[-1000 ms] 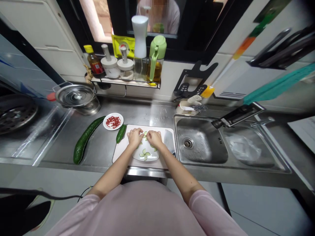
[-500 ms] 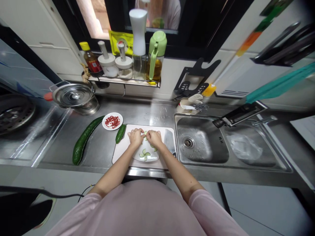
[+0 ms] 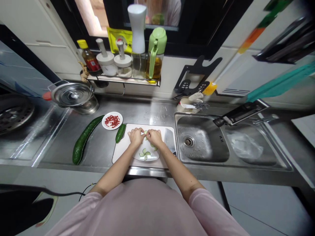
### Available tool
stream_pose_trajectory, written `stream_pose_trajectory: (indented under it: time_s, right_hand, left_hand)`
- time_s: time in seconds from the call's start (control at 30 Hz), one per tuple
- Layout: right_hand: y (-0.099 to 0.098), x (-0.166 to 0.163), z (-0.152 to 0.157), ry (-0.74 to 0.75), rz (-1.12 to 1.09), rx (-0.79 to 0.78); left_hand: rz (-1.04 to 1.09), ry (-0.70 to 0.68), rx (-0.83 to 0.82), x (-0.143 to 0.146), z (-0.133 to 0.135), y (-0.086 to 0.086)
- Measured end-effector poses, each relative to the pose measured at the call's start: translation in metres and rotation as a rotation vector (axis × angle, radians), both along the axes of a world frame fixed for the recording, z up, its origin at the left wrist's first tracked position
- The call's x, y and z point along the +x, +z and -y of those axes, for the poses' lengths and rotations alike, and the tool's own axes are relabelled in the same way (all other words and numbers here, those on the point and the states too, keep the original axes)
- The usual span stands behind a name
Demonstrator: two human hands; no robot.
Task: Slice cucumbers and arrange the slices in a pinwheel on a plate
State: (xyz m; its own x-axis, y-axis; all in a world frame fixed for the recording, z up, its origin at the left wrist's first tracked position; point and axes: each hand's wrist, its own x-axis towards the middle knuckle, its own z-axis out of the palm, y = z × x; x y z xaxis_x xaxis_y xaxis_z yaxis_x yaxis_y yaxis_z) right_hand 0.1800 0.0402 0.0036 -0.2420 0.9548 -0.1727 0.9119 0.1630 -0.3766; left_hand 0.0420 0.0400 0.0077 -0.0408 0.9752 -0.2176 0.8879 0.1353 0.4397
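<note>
My left hand (image 3: 136, 136) and my right hand (image 3: 154, 137) meet over the far part of a white plate (image 3: 152, 156). Their fingertips are pinched together around a thin cucumber slice, partly hidden by the fingers. Several green-edged cucumber slices (image 3: 147, 153) lie fanned on the plate's near side, and a few more sit by my right wrist. Beneath the plate is a pale cutting board (image 3: 120, 152). A knife with a wide grey blade (image 3: 169, 139) rests along the board's right side. At the board's upper left corner lies a cut piece of cucumber (image 3: 120, 133).
Left of the board are a long cucumber (image 3: 83, 144) and a small white dish (image 3: 104, 126) of chopped red bits. A lidded steel pot (image 3: 85, 106) stands behind. The sink (image 3: 204, 144) is to the right, and a seasoning rack (image 3: 123, 80) hangs on the back wall.
The camera view has shifted slightly. Both hands keep nearly the same place over the plate, with fingertips still pinched; the slices lie as before.
</note>
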Motion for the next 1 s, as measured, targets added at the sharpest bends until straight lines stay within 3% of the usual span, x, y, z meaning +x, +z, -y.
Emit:
stream_pose_trajectory:
  time_s: [0.7, 1.0]
  right_hand:
    - [0.0027, -0.0009, 0.0011, -0.064, 0.034, -0.015]
    - [0.0073, 0.0046, 0.0002, -0.113, -0.020, -0.029]
  left_hand:
    - [-0.036, -0.033, 0.053, -0.0014, 0.0038, -0.0051]
    - [-0.008, 0.021, 0.039, -0.0038, 0.0039, -0.0031]
